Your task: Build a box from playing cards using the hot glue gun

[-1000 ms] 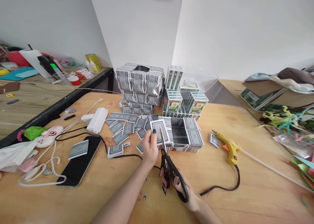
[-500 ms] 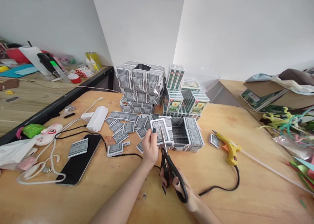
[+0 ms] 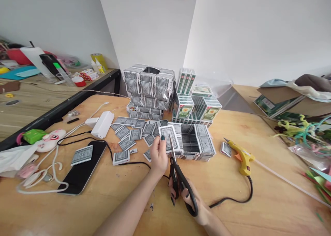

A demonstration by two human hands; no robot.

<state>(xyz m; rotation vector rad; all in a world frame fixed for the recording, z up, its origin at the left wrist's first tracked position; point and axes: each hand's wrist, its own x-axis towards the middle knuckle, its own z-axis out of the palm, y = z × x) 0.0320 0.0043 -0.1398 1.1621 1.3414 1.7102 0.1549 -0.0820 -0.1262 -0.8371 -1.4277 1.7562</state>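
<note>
My left hand [image 3: 158,155] pinches a grey-patterned playing card [image 3: 167,136] by its left edge. Black-handled scissors [image 3: 181,181] are gripped in my right hand [image 3: 190,198], their blades reaching up against the card's lower part. Right behind the card is an open box made of cards [image 3: 204,143], with a hollow middle. Loose cards [image 3: 134,134] lie scattered to the left of it. A taller structure of folded cards [image 3: 148,88] rises at the back, beside stacked packs of cards [image 3: 184,106].
On the right lies a yellow glue gun [image 3: 243,156] with a black cord, next to a small card stack [image 3: 226,149]. A black phone [image 3: 82,170], white power strip [image 3: 102,124] and cables are on the left. A cardboard box [image 3: 281,98] stands far right.
</note>
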